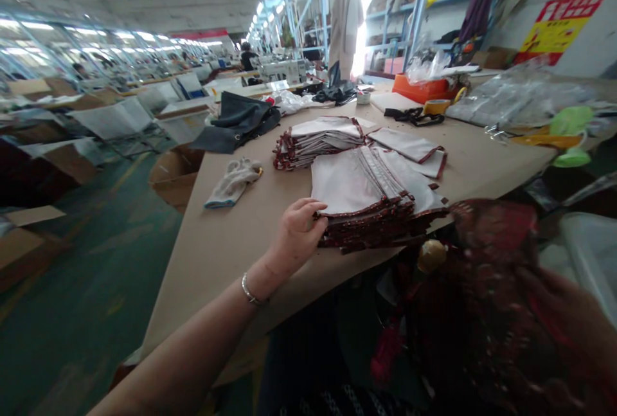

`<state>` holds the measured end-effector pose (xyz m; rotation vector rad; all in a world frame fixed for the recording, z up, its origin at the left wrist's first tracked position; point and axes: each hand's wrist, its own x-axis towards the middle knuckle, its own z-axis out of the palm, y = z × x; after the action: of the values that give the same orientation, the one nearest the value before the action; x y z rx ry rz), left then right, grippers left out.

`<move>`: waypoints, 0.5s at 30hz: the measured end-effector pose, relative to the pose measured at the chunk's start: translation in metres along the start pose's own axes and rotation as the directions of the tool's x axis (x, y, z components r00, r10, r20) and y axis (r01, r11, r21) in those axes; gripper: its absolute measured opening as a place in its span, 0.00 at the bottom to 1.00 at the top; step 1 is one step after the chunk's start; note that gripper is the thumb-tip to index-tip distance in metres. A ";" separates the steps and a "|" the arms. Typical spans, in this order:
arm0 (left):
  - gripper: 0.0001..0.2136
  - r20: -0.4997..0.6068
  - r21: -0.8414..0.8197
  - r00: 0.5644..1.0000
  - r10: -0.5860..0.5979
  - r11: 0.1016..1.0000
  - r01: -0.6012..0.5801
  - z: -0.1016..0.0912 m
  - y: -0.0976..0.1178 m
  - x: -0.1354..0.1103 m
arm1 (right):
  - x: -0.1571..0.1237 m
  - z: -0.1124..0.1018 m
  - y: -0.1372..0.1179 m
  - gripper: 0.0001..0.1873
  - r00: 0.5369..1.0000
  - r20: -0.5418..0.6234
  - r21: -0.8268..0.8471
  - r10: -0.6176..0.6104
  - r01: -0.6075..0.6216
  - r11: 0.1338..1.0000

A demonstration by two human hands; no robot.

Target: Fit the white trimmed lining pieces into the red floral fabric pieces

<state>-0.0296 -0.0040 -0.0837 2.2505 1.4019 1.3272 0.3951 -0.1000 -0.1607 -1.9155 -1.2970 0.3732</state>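
Bench [197, 287]: bare surface at 8 o'clock of pile, out to the edge. Dark-red cloth [486, 242] at 4 o'clock, past the edge; right grip [554, 300] closed on it, blurred. White-topped pile [344, 178] reaches near edge; left grip [301, 229] pinches its 8 o'clock corner. Glove [235, 181] at 9 o'clock, apart.

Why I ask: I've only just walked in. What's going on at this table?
A person's left hand pinches the near left corner of the front stack of pale, dark-edged pieces on the table. Their right hand, dim and blurred, holds a dark red patterned item by the near edge. A second stack sits behind the first; a pale glove lies to the left.
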 end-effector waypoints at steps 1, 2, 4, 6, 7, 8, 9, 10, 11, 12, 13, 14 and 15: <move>0.11 0.024 0.047 1.000 0.009 0.999 -0.010 0.003 -0.003 -0.001 | -0.009 0.015 0.016 0.16 0.997 0.028 -0.046 0.068 -0.066 0.997; 0.12 0.042 0.094 0.999 0.020 0.995 -0.024 0.006 -0.005 -0.001 | -0.017 0.029 0.032 0.17 0.991 0.060 -0.096 0.122 -0.116 0.989; 0.13 0.063 0.167 0.997 0.039 0.985 -0.049 0.012 -0.008 0.000 | -0.026 0.049 0.055 0.22 0.983 0.111 -0.174 0.146 -0.125 0.977; 0.12 0.067 0.201 0.997 0.050 0.978 -0.062 0.015 -0.010 0.003 | -0.024 0.053 0.051 0.30 0.992 0.116 -0.166 0.056 -0.037 0.985; 0.11 0.067 0.203 0.996 0.052 0.977 -0.064 0.016 -0.009 0.006 | -0.021 0.051 0.036 0.31 0.996 0.094 -0.141 -0.007 0.021 0.990; 0.11 0.065 0.199 0.997 0.052 0.978 -0.064 0.016 -0.009 0.008 | -0.017 0.046 0.012 0.30 0.994 0.061 -0.107 -0.088 0.094 0.990; 0.10 0.061 0.191 0.997 0.051 0.980 -0.062 0.016 -0.007 0.011 | -0.012 0.042 -0.020 0.27 0.982 0.017 -0.090 -0.186 0.187 0.978; 0.10 0.053 0.184 0.997 0.049 0.981 -0.058 0.015 -0.005 0.014 | -0.008 0.039 -0.056 0.22 0.949 0.004 -0.061 -0.316 0.315 0.947; 0.10 0.041 0.177 0.998 0.048 0.983 -0.054 0.014 -0.003 0.016 | -0.005 0.039 -0.094 0.18 0.883 0.009 -0.026 -0.470 0.470 0.882; 0.10 0.026 0.174 0.999 0.048 0.983 -0.052 0.014 0.000 0.019 | -0.003 0.042 -0.132 0.15 0.789 0.026 0.011 -0.613 0.613 0.790; 0.10 0.009 0.172 0.999 0.049 0.984 -0.050 0.013 0.003 0.021 | 0.000 0.049 -0.167 0.13 0.696 0.091 0.038 -0.712 0.712 0.701; 0.09 -0.005 0.170 0.999 0.051 0.984 -0.049 0.013 0.007 0.023 | 0.001 0.059 -0.198 0.13 0.621 0.171 0.028 -0.765 0.773 0.634; 0.09 -0.019 0.168 0.998 0.053 0.985 -0.049 0.013 0.011 0.024 | 0.004 0.071 -0.223 0.13 0.567 0.222 -0.005 -0.793 0.814 0.580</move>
<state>-0.0092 0.0131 -0.0707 2.3993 1.5261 1.2999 0.2067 -0.0260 -0.0426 -1.1558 -2.2055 -0.0015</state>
